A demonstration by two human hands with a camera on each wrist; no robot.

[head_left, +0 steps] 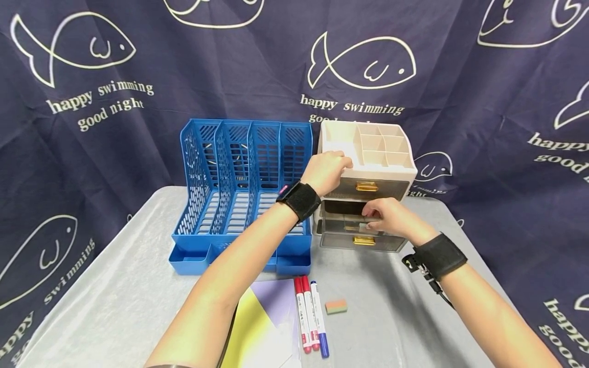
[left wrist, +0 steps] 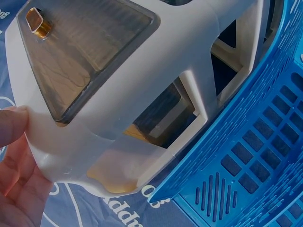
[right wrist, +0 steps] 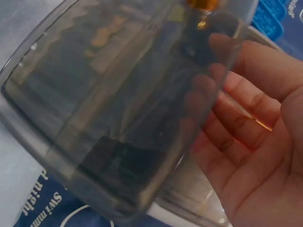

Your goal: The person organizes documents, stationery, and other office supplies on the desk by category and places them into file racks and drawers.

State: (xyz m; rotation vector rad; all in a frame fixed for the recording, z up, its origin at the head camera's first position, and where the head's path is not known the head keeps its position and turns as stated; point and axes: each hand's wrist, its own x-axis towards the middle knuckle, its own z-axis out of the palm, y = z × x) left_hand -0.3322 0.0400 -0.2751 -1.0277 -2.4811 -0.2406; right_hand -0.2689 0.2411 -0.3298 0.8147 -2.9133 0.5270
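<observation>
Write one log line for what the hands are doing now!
left hand: holds organizer top | right hand: grips middle drawer, pulled out | markers: on table

The head view looks forward and down from above the near edge of the worktop [head_left: 115,286], far enough off to take in both forearms, the blue rack [head_left: 244,194], the drawer unit [head_left: 365,184] and the cloth backdrop [head_left: 483,76].

The left wrist view sits very close beside the unit's [left wrist: 142,94] upper front corner, facing along its face, rotated, with the rack [left wrist: 255,165] just beside it.

The right wrist view is closer yet, looking past the right hand [right wrist: 255,142] at a smoky drawer [right wrist: 118,109] that fills most of it.

All three views share the drawer unit; head and left wrist also share the rack.
</observation>
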